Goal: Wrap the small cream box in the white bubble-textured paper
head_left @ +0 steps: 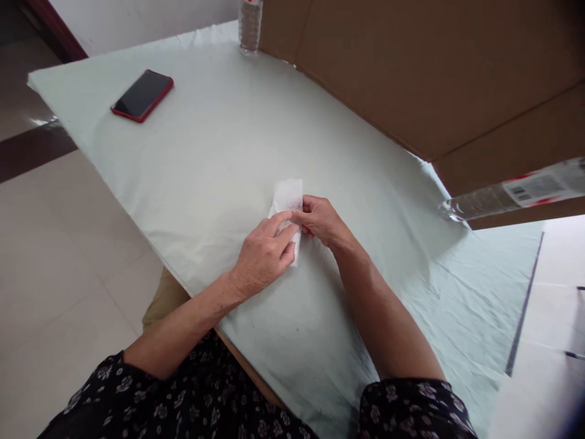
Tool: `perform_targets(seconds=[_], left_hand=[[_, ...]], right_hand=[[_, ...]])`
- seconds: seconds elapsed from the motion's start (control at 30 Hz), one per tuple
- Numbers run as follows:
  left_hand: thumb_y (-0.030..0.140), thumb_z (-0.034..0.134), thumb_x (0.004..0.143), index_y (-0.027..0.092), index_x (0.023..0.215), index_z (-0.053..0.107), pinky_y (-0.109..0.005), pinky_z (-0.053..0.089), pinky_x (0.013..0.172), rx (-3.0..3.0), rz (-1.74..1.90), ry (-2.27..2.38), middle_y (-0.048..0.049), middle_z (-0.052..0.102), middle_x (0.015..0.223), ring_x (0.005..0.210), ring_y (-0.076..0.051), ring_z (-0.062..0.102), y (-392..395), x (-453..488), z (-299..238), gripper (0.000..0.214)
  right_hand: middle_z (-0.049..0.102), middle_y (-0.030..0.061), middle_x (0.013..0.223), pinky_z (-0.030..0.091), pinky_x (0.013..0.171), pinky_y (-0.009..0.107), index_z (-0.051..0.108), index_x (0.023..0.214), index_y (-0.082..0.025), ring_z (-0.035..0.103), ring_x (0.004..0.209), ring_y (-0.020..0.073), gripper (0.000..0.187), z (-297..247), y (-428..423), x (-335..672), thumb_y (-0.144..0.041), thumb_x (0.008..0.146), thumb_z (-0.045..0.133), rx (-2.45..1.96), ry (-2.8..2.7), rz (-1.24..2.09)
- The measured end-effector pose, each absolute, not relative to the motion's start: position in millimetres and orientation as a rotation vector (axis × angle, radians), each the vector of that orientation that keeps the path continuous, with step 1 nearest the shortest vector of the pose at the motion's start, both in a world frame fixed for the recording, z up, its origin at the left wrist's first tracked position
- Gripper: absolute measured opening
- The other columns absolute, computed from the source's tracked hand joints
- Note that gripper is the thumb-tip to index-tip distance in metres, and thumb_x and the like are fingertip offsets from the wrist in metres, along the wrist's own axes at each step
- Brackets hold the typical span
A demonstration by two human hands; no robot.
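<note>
A folded white tissue point(289, 192) lies on the pale green tablecloth in the middle of the head view, longer than it is wide. My left hand point(267, 251) rests over its lower half, index finger stretched across and the other fingers curled on it. From the right, my right hand point(321, 221) pinches the tissue's edge between thumb and bent fingers. The two hands meet at the tips, and the tissue's middle is partly hidden beneath them.
A phone point(142, 96) in a red case lies at the far left of the tablecloth point(219, 134). Cardboard panels point(388, 67) stand along the right side, with one clear plastic bottle point(250, 27) at the back and another bottle point(484, 202) at the right.
</note>
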State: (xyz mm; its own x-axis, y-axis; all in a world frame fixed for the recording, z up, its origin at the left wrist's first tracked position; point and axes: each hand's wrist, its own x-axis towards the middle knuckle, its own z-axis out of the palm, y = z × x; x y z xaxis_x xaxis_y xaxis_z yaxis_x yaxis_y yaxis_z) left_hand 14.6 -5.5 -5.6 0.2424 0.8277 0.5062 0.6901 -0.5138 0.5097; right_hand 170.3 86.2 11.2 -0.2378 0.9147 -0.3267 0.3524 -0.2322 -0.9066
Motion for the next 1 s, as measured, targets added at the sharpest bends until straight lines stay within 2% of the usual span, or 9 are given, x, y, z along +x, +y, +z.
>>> perform_targets(seconds=[0.13,0.27,0.4,0.57,0.63,0.7,0.83,0.93,1.0], left_hand=[[0.012,0.053,0.091,0.015,0.109,0.068,-0.037,0.057,0.085,2.305,1.095,1.381,-0.0088,0.074,0.102,0.092,-0.023,0.065,-1,11,-8,0.024],[0.013,0.054,0.09,0.017,0.109,0.068,-0.038,0.056,0.09,2.191,1.126,1.378,-0.0086,0.072,0.105,0.098,-0.023,0.065,-1,10,-12,0.024],[0.016,0.057,0.088,0.018,0.111,0.064,-0.036,0.056,0.089,2.032,1.168,1.459,-0.0103,0.066,0.113,0.103,-0.022,0.065,-6,12,-12,0.024],[0.022,0.074,0.077,0.02,0.121,0.053,-0.039,0.056,0.091,1.729,1.215,1.719,-0.0094,0.06,0.116,0.107,-0.024,0.063,-7,13,-14,0.049],[0.024,0.076,0.076,0.02,0.128,0.05,-0.042,0.054,0.096,1.714,1.22,1.681,-0.0108,0.059,0.12,0.112,-0.026,0.061,-5,11,-14,0.058],[0.023,0.074,0.079,0.021,0.13,0.05,-0.044,0.051,0.101,1.751,1.211,1.584,-0.0119,0.058,0.125,0.119,-0.027,0.058,-4,8,-14,0.056],[0.022,0.076,0.079,0.023,0.109,0.06,-0.04,0.052,0.096,1.774,1.156,1.458,-0.0121,0.054,0.132,0.13,-0.029,0.053,-3,2,-14,0.034],[0.022,0.077,0.077,0.021,0.091,0.057,-0.034,0.053,0.087,1.755,1.165,1.403,-0.0126,0.056,0.129,0.129,-0.028,0.054,0,-1,-16,0.025],[0.019,0.074,0.076,0.021,0.084,0.054,-0.034,0.053,0.087,1.772,1.16,1.364,-0.011,0.06,0.12,0.123,-0.027,0.058,3,-4,-17,0.022]], right_hand=[[0.046,-0.0077,0.05,0.026,0.039,0.023,0.057,0.064,-0.02,0.039,0.042,0.0068,0.019,10,90,171,-0.029,0.072,0.071,-1.545,-1.582,1.411],[0.051,-0.0056,0.057,0.033,0.05,0.024,0.065,0.066,-0.018,0.041,0.053,0.0082,0.017,8,85,170,-0.032,0.073,0.072,-1.385,-1.499,1.389],[0.064,-0.0024,0.069,0.045,0.065,0.028,0.074,0.074,-0.02,0.054,0.066,0.0127,0.017,9,71,169,-0.037,0.075,0.075,-1.201,-1.382,1.432],[0.075,0.0003,0.086,0.053,0.083,0.036,0.08,0.089,-0.025,0.067,0.085,0.0207,0.023,11,46,172,-0.047,0.083,0.075,-1.111,-1.462,1.324],[0.077,0.0011,0.092,0.054,0.089,0.038,0.081,0.093,-0.026,0.07,0.091,0.0226,0.027,11,35,175,-0.051,0.087,0.072,-1.086,-1.569,1.28],[0.079,0.0021,0.101,0.055,0.094,0.04,0.082,0.094,-0.028,0.072,0.1,0.0241,0.029,11,26,178,-0.054,0.089,0.07,-1.06,-1.657,1.224],[0.079,0.002,0.118,0.048,0.111,0.045,0.081,0.101,-0.033,0.068,0.122,0.0248,0.028,6,13,184,-0.054,0.094,0.064,-0.985,-1.794,1.103],[0.078,0.0017,0.122,0.044,0.116,0.049,0.079,0.109,-0.035,0.065,0.128,0.024,0.027,3,10,188,-0.048,0.099,0.058,-0.944,-1.922,0.991],[0.076,0.0024,0.126,0.044,0.116,0.049,0.076,0.116,-0.034,0.063,0.131,0.0241,0.028,2,8,190,-0.045,0.101,0.056,-0.927,-2.008,0.893]])
